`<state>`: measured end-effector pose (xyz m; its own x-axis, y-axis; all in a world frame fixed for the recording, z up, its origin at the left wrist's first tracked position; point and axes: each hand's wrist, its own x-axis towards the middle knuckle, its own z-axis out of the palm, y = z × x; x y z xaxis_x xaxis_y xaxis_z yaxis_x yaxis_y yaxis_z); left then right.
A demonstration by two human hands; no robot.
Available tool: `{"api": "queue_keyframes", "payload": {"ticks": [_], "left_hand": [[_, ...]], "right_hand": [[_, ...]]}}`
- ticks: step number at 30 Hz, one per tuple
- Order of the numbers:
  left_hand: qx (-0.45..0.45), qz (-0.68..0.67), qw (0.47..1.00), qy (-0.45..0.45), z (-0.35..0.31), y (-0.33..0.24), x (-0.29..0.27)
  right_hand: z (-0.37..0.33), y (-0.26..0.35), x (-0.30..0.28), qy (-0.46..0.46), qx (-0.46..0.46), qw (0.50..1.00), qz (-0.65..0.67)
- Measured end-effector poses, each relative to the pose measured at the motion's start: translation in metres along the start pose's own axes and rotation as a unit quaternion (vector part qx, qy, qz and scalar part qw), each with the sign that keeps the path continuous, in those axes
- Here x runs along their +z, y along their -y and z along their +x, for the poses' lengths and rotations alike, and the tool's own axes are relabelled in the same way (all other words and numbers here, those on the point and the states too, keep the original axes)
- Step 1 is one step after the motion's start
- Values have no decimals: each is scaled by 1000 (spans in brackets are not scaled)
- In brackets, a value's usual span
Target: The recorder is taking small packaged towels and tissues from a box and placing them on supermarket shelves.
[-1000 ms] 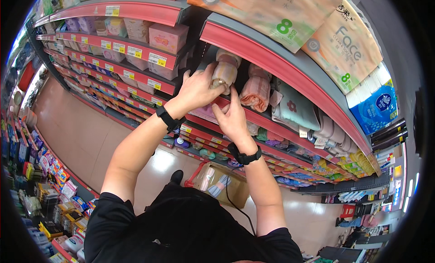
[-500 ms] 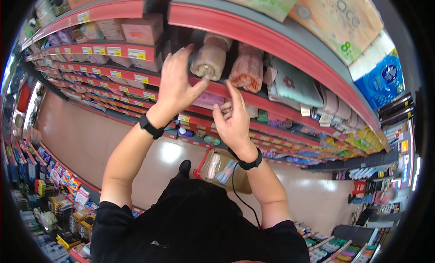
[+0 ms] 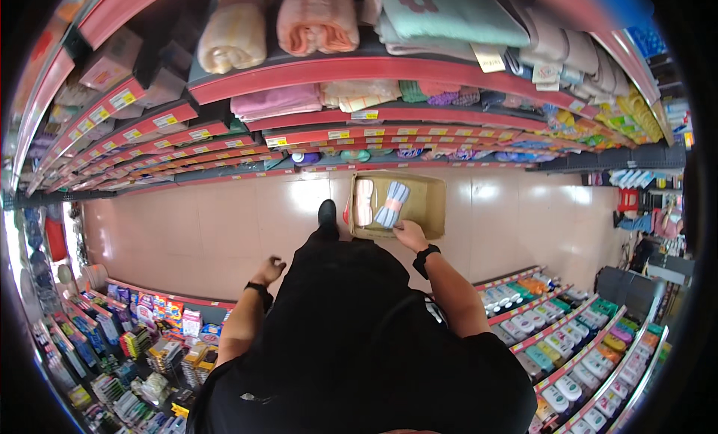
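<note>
My right hand [image 3: 410,236] is at the near rim of an open cardboard box [image 3: 430,202], its fingers closed over the edge. Inside the box lie a banded blue-grey folded towel [image 3: 392,203] and a pale pink bundle [image 3: 364,202]. My left hand [image 3: 268,271] hangs low beside my left hip, fingers curled in, with nothing visible in it. Rolled towels, one cream [image 3: 232,39] and one coral [image 3: 318,21], lie on the upper shelf ahead, away from both hands. Beside them is a mint towel [image 3: 449,15] with a flower on it.
Red-edged shelves [image 3: 321,72] with price tags run across in front, holding more folded textiles. Behind me on the left stand stacked packages [image 3: 153,333]; on the right, racks of bottles and packs [image 3: 557,359]. A tiled floor [image 3: 202,217] lies between.
Both hands have come down from the upper shelf. My right hand is now at the box rim, my left beside my hip. The view has tilted down toward the floor.
</note>
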<state>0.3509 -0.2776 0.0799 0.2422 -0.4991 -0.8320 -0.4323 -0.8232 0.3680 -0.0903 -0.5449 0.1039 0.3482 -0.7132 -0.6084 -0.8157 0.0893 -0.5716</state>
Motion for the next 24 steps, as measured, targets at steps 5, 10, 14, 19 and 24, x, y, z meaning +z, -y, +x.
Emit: {"api": "queue_keyframes", "payload": {"ticks": [5, 10, 14, 19, 24], "left_hand": [[13, 231, 949, 212, -46, 24, 2], [-3, -35, 997, 63, -60, 13, -5], [-99, -193, 976, 1, -62, -90, -16], [20, -158, 987, -4, -78, -150, -24], [-15, -161, 987, 9, -95, -117, -15]], "right_hand": [[-4, -78, 37, -55, 93, 987, 118], [19, -70, 43, -27, 88, 992, 83], [38, -73, 50, -46, 77, 993, 73], [65, -79, 60, -23, 96, 994, 53], [84, -80, 63, 41, 146, 988, 26]]}}
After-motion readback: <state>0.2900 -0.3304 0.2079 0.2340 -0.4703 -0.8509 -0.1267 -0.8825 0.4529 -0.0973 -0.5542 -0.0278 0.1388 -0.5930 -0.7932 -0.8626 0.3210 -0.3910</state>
